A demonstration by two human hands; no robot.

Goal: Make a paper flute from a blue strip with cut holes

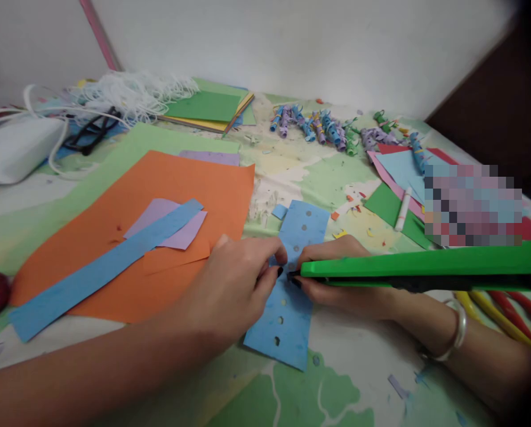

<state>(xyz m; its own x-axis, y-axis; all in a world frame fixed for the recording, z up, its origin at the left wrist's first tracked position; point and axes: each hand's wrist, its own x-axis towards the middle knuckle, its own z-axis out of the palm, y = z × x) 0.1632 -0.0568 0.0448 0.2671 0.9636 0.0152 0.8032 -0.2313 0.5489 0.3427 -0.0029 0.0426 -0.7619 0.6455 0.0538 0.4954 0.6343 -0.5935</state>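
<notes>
The left hand [236, 284] is closed in a pinch: thumb and forefinger clamp the edge of the punched blue strip [287, 320], which lies flat on the table cover [328, 172] directly ahead of the person, between both hands. This grip appears intended to hold the strip flat and prevent sliding. The right hand [341, 296], with bangles [456, 332] at the wrist, meets the strip from the opposite side with fingers bent. A flat green tool [425, 268] crosses over this hand, its tip at the strip's edge; it hides the palm, so it cannot be determined whether the hand grips the tool, grips the strip, or rests beneath. The row of round holes along the strip suggests that the tool is a punch, aligned with that row. To the left, an orange sheet [212, 190] carries a long blue strip [105, 264] laid diagonally over a lilac piece [154, 210]; these lie apart from the hands, probably set aside within reach. Further right, a white marker [402, 209] rests on green paper. At the far edge, curled paper rolls [319, 127] lie in a loose line, and a stack of coloured sheets [203, 107] sits beside white threads [132, 92].
</notes>
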